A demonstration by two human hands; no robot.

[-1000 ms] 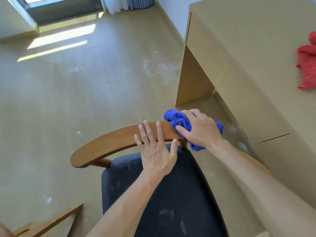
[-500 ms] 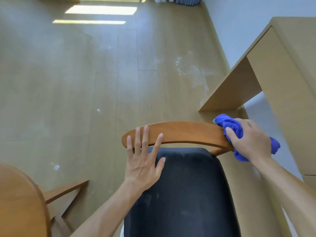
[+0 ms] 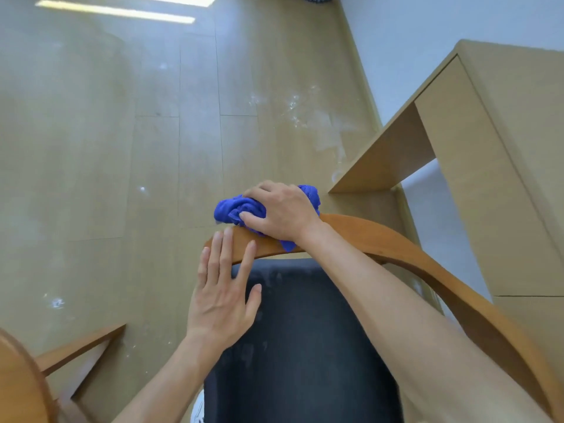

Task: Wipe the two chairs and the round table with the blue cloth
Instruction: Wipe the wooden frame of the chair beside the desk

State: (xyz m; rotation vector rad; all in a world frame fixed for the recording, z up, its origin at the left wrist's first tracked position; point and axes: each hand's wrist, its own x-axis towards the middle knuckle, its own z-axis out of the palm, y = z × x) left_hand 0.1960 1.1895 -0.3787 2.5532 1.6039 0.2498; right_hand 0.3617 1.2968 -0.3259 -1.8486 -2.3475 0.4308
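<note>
Blue cloth (image 3: 236, 209) — gripped by right hand (image 3: 282, 213) — on chair (image 3: 396, 242).

Right hand (image 3: 282, 213): has slid along the curved wooden backrest of the chair (image 3: 381, 239), from its right part half a second ago to just short of its left end.
Crumpled blue cloth (image 3: 236, 209): carried along under that hand, now bunched by the left end of the rail.
Left hand (image 3: 224, 296): flat fingertips now touch the rail's left end, right beside the cloth, where earlier they were well apart from it.
Camera view: swung, so the pale wooden desk (image 3: 503, 148) sits farther right.
</note>
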